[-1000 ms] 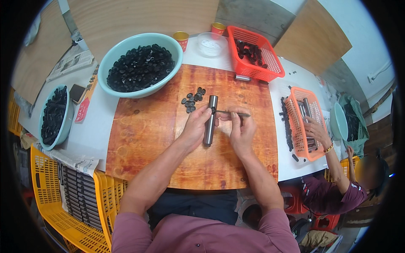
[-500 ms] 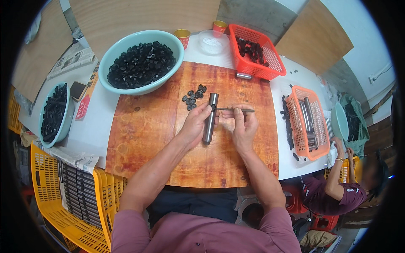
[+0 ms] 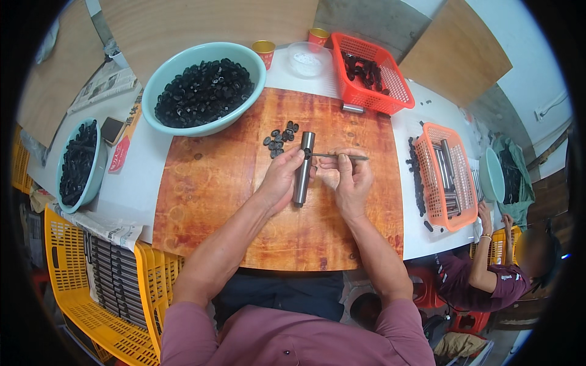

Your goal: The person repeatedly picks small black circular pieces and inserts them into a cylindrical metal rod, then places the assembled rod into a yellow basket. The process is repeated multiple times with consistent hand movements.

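My left hand (image 3: 282, 175) is closed round a shiny metal tube (image 3: 301, 181), which stands nearly upright in the view above the wooden board (image 3: 213, 201). A small black part sits at an opening in the tube's upper half, by my left thumb. In my right hand (image 3: 353, 183) a thin dark rod-like tool (image 3: 354, 157) is pinched, lying sideways with its left tip at that opening. Whether the tip is inside the opening I cannot tell. Just left of the tube's upper end lies a cluster of small black oval parts (image 3: 276, 145).
A large pale-blue basin (image 3: 259, 82) of black parts stands back left, a smaller basin (image 3: 96, 189) far left. Red (image 3: 400, 100) and orange baskets (image 3: 430, 201) stand right. A yellow crate (image 3: 146, 274) holds tubes at lower left. A co-worker (image 3: 488, 274) sits at right.
My hands, the tube and the tool hold almost the same place, with the tube a touch higher in the view. The co-worker's arm at right has shifted slightly.
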A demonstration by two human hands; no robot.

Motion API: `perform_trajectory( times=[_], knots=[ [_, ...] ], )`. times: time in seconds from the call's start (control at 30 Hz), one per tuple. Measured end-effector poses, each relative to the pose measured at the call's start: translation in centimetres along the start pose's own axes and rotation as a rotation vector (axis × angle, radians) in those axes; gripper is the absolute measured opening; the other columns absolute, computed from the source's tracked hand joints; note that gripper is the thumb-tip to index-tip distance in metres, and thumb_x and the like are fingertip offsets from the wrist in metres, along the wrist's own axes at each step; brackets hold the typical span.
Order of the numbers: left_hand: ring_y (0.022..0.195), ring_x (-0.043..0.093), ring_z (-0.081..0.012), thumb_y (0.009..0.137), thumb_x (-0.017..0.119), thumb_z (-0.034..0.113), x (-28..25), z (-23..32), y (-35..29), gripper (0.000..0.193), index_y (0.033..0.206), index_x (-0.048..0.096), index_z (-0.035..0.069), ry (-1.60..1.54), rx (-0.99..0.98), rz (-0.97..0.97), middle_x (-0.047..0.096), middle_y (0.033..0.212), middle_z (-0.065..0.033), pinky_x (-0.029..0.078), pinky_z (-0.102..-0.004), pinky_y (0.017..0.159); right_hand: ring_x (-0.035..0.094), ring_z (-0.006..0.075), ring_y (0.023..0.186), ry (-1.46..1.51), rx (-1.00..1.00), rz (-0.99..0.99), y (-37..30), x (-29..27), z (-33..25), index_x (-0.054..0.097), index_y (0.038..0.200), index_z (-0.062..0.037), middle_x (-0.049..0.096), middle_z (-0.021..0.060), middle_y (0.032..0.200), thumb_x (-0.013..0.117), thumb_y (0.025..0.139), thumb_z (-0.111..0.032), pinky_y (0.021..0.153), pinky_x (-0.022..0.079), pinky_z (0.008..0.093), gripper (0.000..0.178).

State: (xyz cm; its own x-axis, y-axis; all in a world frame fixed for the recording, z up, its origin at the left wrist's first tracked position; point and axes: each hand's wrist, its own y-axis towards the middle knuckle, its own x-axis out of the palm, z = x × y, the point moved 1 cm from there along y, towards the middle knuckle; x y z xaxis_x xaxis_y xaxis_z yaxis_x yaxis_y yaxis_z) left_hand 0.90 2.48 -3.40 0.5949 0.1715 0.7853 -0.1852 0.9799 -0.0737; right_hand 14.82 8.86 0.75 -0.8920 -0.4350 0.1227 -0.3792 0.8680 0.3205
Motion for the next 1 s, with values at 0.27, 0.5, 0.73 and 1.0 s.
perform_trajectory(
  times=[0.27, 0.5, 0.73, 1.0],
  knots=[
    [0.085, 0.064, -0.0189, 0.106, 0.049, 0.022, 0.6, 1.4, 0.2, 0.030, 0.129, 0.054, 0.004, 0.008, 0.027, 0.164, 0.065, 0.108, -0.0113, 0.055, -0.0344, 0.077, 0.068, 0.0294, 0.080, -0.612, -0.249, 0.105, 3.1, -3.5, -1.7, 0.055, 0.112, 0.0037, 0.070, 0.0160, 0.092, 0.055, 0.102, -0.009, 0.077, 0.055, 0.0375, 0.016],
    [0.088, 0.062, -0.0196, 0.105, 0.049, 0.023, -0.9, 2.5, 0.8, 0.029, 0.127, 0.055, 0.005, -0.032, 0.109, 0.194, 0.064, 0.109, -0.0110, 0.055, -0.0350, 0.077, 0.064, 0.0429, 0.093, -1.234, -0.105, -0.030, 5.0, -9.4, 0.6, 0.061, 0.108, 0.0033, 0.066, 0.0263, 0.101, 0.064, 0.093, -0.007, 0.081, 0.051, 0.0481, 0.019],
    [0.089, 0.062, -0.0213, 0.105, 0.048, 0.019, -0.6, 2.6, 0.4, 0.032, 0.132, 0.054, 0.003, -0.054, 0.091, 0.195, 0.063, 0.106, -0.0107, 0.054, -0.0362, 0.081, 0.066, 0.0367, 0.089, -1.242, -0.082, -0.086, 4.6, -8.3, 0.7, 0.065, 0.099, 0.0030, 0.068, 0.0223, 0.099, 0.068, 0.090, -0.010, 0.077, 0.053, 0.0435, 0.016],
    [0.088, 0.062, -0.0211, 0.104, 0.047, 0.016, -0.2, 2.4, 0.4, 0.036, 0.138, 0.051, 0.002, -0.064, 0.059, 0.148, 0.063, 0.103, -0.0110, 0.054, -0.0361, 0.079, 0.067, 0.0336, 0.082, -0.913, -0.237, -0.469, 1.0, -0.3, -1.0, 0.067, 0.093, -0.0014, 0.064, 0.0171, 0.088, 0.073, 0.083, -0.008, 0.074, 0.055, 0.0417, 0.014]
  ],
)
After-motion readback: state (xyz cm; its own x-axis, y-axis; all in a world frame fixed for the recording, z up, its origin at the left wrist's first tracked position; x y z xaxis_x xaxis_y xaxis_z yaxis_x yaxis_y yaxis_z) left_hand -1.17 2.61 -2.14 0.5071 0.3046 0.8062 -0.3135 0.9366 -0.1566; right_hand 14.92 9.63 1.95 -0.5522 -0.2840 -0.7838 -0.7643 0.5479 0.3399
